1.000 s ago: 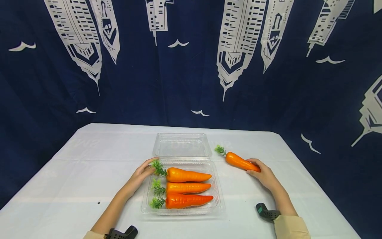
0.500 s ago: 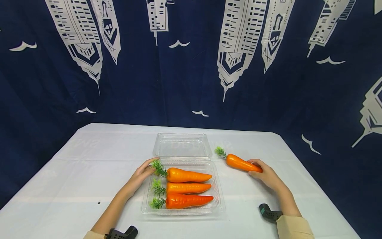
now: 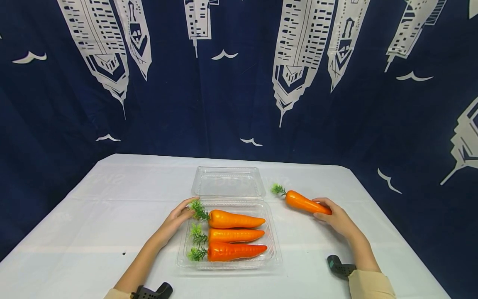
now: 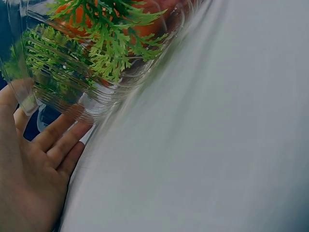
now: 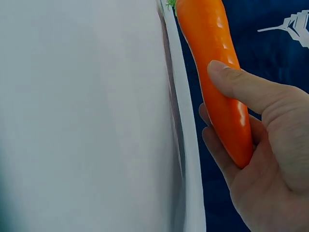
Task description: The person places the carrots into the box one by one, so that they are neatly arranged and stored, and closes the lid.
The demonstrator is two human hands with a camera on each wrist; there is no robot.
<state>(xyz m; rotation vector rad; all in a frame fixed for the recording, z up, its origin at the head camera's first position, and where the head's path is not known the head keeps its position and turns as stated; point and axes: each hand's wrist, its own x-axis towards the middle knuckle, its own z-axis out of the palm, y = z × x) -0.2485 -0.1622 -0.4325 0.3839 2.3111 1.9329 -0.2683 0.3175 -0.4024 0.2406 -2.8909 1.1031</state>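
White desk [image 3: 104, 224], navy skyline curtain [image 3: 231, 108]. Left hand [image 3: 173, 222], fingers loosely extended, touches the open clamshell [image 3: 271, 241] with three carrots [image 3: 235, 235]; fourth carrot [image 3: 302, 202] right of it, right hand [image 3: 337, 219] gripping its tip. Likely loading; next calls for carrying it left.

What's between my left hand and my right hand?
In the head view: the open clear box holding three carrots, then white cloth, with a fourth carrot jutting from your right hand.

At the lower left, the left hand [image 4: 34, 176] touches a clear, ridged plastic box [image 4: 106, 101]; inside it lie carrots [image 4: 71, 26] with green leaves [image 4: 113, 53], while a white table [image 4: 207, 125] spreads across the right half.
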